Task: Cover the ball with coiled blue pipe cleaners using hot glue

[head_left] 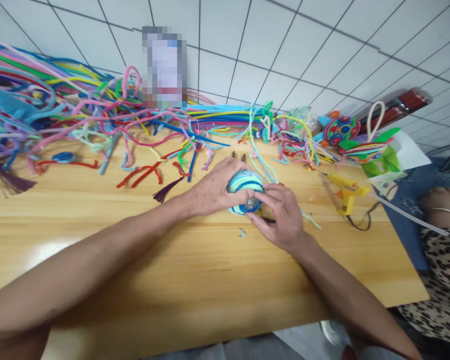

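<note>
Between my two hands is a rounded ball (243,181) wound in blue and pale green fuzzy strips, with a greyish patch showing on its near side. My left hand (219,187) is wrapped around its left side, thumb laid across the front. My right hand (283,212) grips the ball from the right, fingertips pressed on it near the grey patch. Just beyond the ball, two dark tips (239,156) of some tool stick out; the rest is hidden. Pale green pipe cleaners (264,167) lie behind my right hand. A small blue scrap (242,233) sits on the table nearer me.
Many coloured pipe cleaners (78,120) are heaped along the wall side. A yellow glue gun (347,192) with a cord lies at right, near decorated colourful crafts (341,130). A dark red tassel (168,190) is left of my hands. Another person's arm (442,207) is at the right edge.
</note>
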Tool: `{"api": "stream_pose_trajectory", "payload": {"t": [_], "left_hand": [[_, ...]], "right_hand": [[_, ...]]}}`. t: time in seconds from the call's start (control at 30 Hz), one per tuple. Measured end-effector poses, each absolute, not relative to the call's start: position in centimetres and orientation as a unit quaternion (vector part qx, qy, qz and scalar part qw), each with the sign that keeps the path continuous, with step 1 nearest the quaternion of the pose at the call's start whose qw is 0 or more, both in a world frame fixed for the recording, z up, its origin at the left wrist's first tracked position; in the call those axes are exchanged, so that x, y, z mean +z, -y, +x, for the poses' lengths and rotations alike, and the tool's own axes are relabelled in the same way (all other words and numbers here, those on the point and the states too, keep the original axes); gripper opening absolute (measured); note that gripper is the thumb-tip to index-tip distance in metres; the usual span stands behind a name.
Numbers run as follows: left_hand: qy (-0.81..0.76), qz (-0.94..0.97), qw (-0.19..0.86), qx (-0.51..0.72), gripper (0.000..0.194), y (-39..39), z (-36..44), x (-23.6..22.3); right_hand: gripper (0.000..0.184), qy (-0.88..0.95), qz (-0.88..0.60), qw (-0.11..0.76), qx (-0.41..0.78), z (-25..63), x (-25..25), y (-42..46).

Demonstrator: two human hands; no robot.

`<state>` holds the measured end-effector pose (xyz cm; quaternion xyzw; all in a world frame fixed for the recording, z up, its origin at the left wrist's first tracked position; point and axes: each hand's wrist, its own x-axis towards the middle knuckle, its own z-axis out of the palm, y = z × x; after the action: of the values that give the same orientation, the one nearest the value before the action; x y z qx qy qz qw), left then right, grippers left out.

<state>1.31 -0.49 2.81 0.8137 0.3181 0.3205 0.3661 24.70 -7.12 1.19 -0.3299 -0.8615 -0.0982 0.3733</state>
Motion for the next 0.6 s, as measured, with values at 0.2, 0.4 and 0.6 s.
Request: {"api": "stream_pose_trajectory", "payload": {"t": [0.2, 0.4, 0.6], "left_hand": [[-0.335, 0.794, 0.409, 0.3, 0.044, 0.5, 1.3, 3.6], [-0.329, 0.812, 0.358, 0.322, 0.054, 0.6, 1.4, 3.0], [-0.321, 0.81, 0.327, 0.365, 0.055, 1.0, 1.7, 1.8]], "right_hand": [[0.061, 0.859, -0.328, 0.385, -0.073, 24.9, 1.0, 7.1], [0.062, 0.85, -0.338, 0.399, -0.063, 25.0, 0.8, 7.2], [0.059, 0.838, -0.368, 0.393, -0.081, 25.6, 0.7, 7.1]]}}
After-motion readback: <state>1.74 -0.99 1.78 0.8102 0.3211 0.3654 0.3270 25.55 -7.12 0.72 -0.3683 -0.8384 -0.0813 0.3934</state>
